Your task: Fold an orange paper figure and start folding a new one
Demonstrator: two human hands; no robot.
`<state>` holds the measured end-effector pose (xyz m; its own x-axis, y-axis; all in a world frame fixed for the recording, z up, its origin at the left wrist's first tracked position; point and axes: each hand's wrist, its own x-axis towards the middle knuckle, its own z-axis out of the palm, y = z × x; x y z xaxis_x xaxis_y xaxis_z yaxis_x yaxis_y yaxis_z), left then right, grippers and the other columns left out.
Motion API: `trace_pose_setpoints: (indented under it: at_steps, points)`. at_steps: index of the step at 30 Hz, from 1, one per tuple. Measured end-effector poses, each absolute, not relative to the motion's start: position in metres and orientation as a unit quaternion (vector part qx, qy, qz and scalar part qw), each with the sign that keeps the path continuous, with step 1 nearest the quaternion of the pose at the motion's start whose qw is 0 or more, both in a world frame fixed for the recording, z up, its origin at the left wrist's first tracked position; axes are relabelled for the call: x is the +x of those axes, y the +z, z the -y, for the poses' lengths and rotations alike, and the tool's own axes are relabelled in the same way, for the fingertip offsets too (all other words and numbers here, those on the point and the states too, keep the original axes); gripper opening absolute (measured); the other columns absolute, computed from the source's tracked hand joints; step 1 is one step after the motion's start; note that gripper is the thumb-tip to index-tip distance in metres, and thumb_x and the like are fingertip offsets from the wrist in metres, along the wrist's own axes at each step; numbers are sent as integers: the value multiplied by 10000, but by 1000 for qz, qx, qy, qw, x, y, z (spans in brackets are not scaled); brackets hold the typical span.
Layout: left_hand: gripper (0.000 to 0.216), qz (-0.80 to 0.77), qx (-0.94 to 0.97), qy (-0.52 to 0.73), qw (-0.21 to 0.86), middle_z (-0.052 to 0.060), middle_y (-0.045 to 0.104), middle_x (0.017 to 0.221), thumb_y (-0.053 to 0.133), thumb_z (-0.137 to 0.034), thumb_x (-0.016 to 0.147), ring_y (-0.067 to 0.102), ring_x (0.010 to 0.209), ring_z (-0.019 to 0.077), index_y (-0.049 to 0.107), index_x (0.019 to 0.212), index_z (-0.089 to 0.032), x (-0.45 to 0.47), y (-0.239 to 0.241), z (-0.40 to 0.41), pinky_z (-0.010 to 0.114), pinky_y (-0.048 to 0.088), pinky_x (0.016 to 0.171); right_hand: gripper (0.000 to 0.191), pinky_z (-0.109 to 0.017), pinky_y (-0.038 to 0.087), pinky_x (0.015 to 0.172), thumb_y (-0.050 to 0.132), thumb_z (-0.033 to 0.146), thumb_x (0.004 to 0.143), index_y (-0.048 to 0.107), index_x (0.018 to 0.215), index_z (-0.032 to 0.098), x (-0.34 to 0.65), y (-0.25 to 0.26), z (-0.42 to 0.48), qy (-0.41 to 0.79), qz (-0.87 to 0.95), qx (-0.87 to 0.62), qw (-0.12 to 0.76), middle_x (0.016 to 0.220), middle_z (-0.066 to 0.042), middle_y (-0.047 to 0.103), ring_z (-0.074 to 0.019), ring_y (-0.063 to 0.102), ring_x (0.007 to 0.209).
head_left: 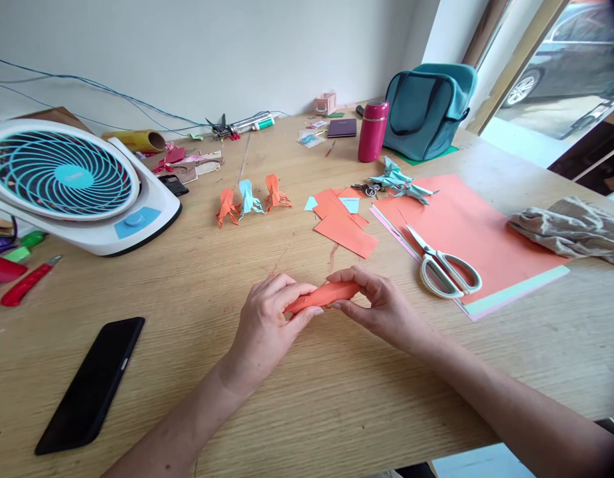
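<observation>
Between my two hands is a narrow folded piece of orange paper point(324, 297), just above the wooden table. My left hand point(273, 315) pinches its left end between thumb and fingers. At the other end, my right hand point(374, 302) grips it the same way. Beyond my hands lie orange paper scraps point(344, 232) with a few light blue ones. Farther left stand two orange folded paper figures point(228, 207) and one light blue figure point(249, 199). White-handled scissors point(449, 269) rest on a stack of coloured paper sheets point(466, 219) at the right.
A white and blue fan point(77, 179) stands at the left, with a black phone point(91, 385) and a red utility knife point(30, 282) nearby. Toward the back right are a magenta bottle point(373, 131), a teal bag point(426, 113) and light blue paper figures point(399, 179). A cloth point(575, 229) lies right.
</observation>
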<state>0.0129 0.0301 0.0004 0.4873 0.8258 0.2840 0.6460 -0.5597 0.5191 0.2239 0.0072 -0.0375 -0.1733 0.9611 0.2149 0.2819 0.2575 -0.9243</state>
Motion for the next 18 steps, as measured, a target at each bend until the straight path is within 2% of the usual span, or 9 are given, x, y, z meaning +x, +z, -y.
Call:
trace_pose_setpoints:
  at_steps: [9,18]
  points:
    - [134,-435,843,261,178,21,610,832,686,-215,872,583,830,182,732,997,-233,13,2,-29,285,463,718,195,-324,516,803,666,203,896,640,1090,209,224,-36,-8,328,704,-439,452,1021,-59,662,-179,637,901]
    - [137,-432,845,262,176,22,619,842,677,-199,868,593,834,185,735,989,-226,13,2,-30,293,476,731,188,-320,523,807,674,125,866,640,1034,200,224,-34,-9,328,707,-435,451,1008,-55,649,-176,634,903]
